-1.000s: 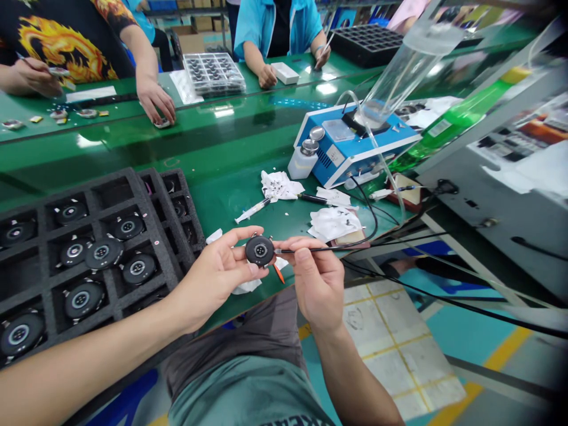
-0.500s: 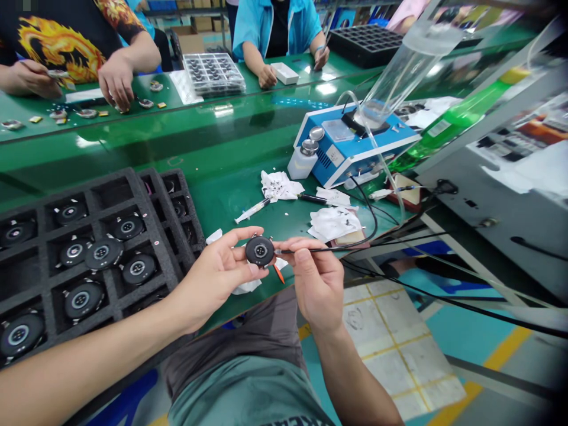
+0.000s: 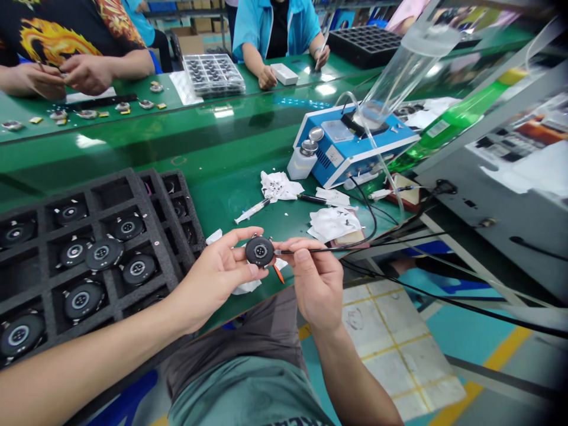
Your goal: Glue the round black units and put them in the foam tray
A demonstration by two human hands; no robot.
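Between the thumb and fingers of my left hand (image 3: 224, 266) is a round black watch body (image 3: 260, 251), its sensor side facing up. My right hand (image 3: 313, 266) is closed in a pinch around a thin black pen-like tool (image 3: 317, 249) with a cable or tube trailing to the right. The tool's tip points left and sits at the watch's right edge; whether it touches cannot be made out. Left of my hands, a black foam tray (image 3: 100, 189) carries several similar watch bodies (image 3: 84, 299). An orange-tipped item (image 3: 278, 273) lies behind my fingers.
A blue dispenser box (image 3: 341, 157) stands at the back right beside a white pump bottle (image 3: 303, 160) and a green bottle (image 3: 461, 118). Crumpled wipes (image 3: 335, 223), a syringe (image 3: 252, 210) and a black pen-like tool (image 3: 313, 199) lie ahead. Two co-workers sit across the bench.
My hands, the watch and the tool hold almost the same position. Across the bench, the co-worker at left has brought both hands together, away from the small parts on the table.
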